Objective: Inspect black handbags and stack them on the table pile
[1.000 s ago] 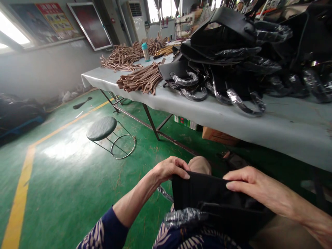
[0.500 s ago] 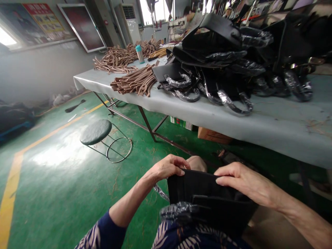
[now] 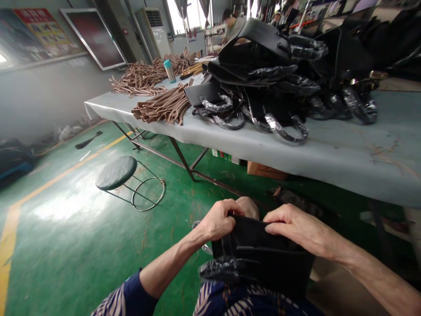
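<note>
A black handbag (image 3: 272,267) rests on my lap, its upper edge turned away from me. One of its handles (image 3: 219,268), wrapped in clear plastic film, lies on the near left side, and part of another wrapped handle shows beyond my left wrist. My left hand (image 3: 222,219) is closed on the bag's top edge near the left corner, fingers curled over it. Farther right along the same edge, my right hand (image 3: 292,226) pinches the black material between thumb and fingers. The inside of the bag is hidden.
A long table (image 3: 342,149) ahead bears a heap of black bags (image 3: 256,57) with wrapped handles, bundles of brown straps (image 3: 164,105) and a bottle (image 3: 169,71). A round stool (image 3: 116,172) stands at left on the green floor. Boxes (image 3: 266,170) sit beneath the table.
My left hand has curled more tightly over the bag's edge and sits a little farther in. My right hand keeps its pinch. The view has shifted slightly to the right.
</note>
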Tool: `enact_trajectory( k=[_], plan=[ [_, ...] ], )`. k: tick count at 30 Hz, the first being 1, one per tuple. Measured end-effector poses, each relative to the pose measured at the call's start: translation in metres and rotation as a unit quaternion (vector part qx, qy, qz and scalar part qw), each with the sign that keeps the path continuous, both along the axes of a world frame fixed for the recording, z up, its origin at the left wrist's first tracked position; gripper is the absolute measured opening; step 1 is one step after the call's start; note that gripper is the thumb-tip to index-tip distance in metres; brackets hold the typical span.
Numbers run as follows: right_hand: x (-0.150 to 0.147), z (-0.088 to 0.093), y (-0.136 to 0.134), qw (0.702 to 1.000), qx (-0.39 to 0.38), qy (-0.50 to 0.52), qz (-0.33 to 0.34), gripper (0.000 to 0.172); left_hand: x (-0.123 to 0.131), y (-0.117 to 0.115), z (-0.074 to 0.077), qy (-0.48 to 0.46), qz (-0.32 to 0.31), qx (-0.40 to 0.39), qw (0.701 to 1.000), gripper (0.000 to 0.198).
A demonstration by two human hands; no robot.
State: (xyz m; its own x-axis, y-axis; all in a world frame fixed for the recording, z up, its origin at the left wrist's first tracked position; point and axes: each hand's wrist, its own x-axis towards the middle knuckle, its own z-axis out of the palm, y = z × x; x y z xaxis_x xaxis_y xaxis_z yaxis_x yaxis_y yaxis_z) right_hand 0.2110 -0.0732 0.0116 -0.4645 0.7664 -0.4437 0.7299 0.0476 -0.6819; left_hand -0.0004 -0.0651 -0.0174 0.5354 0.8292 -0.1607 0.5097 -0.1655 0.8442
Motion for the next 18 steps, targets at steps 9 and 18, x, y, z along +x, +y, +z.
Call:
enact_trajectory(
  k=[9,18],
  plan=[
    [-0.006,0.004,-0.001,1.0,0.026,-0.002,0.009,0.029,0.01,0.005,-0.003,0.039,-0.011,-0.004,0.999,0.023],
    [0.002,-0.006,0.005,0.998,-0.047,0.03,0.002,0.028,0.015,0.0,-0.008,0.102,-0.103,0.176,0.974,0.029]
  ],
)
